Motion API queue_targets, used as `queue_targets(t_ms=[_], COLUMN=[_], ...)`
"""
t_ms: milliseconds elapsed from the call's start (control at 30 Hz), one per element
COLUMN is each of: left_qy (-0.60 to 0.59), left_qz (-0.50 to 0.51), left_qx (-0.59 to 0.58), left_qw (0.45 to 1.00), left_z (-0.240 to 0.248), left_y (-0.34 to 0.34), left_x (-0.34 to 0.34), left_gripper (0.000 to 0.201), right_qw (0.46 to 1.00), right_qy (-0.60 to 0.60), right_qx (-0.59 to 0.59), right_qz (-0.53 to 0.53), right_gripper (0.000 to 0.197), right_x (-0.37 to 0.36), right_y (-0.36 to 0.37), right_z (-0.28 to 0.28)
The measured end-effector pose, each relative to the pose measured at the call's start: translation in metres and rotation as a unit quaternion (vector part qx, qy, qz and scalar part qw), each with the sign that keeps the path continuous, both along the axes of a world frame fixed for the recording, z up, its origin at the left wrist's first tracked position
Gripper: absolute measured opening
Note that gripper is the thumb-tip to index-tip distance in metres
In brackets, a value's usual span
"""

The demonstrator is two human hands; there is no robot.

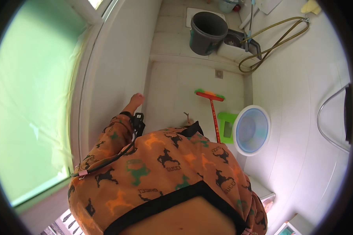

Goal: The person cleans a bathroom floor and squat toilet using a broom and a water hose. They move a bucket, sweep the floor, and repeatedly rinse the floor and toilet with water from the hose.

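Observation:
My left hand (136, 100) hangs beside the white wall on the left, below a patterned brown sleeve. Its fingers look curled together, and no held thing shows. A black device (138, 121) with a cord sits by that wrist. My right hand cannot be made out; the right sleeve (259, 207) runs down at the lower right. In front of me a red broom (211, 96) with green and orange bristles stands head-up along the floor. Beside it are a green stool (226, 117) and a white basin (252, 130) with a blue inside, tilted against the right wall.
A dark grey bucket (208, 33) stands on the raised step at the far end. Beside it is a mop bucket (236, 43), with a looped yellowish hose (270, 47) hanging over it. A square floor drain (219, 74) lies before the step. A metal rail (321, 117) juts from the right wall.

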State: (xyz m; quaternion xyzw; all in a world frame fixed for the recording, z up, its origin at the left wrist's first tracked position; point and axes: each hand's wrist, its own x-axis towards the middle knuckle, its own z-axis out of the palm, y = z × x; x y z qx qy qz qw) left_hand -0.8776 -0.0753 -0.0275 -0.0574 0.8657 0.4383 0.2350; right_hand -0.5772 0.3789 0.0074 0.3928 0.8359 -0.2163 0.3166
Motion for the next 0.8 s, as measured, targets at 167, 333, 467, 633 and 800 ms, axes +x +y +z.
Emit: queue_targets(t_ms=[167,333,467,633,800], left_qy=[-0.086,-0.205,-0.202,-0.268,-0.297], left_qz=[0.004,0.002,0.051,0.030,0.057], left_qx=[0.129,0.165,0.239,0.235,0.173], left_qw=[0.988,0.965,0.948,0.934,0.937], left_z=[0.025,0.053,0.061,0.093,0.096], left_y=[0.087,0.136,0.098,0.175,0.288], left_x=[-0.102,-0.127,-0.101,-0.246,-0.401], left_gripper=[0.021,0.018,0.030,0.065,0.087], right_qw=[1.000,0.999,1.000,0.996,0.981], right_qy=[-0.014,-0.017,0.003,-0.024,-0.081], right_qx=[-0.015,-0.030,-0.020,-0.046,-0.064], right_qz=[-0.003,-0.005,-0.017,-0.079,-0.162], right_gripper=[0.042,0.041,0.041,0.041,0.040], right_x=[-0.076,-0.101,-0.074,-0.149,-0.234], right_y=[0.023,0.029,0.004,0.016,0.026], right_z=[0.012,0.028,0.026,0.043,0.082])
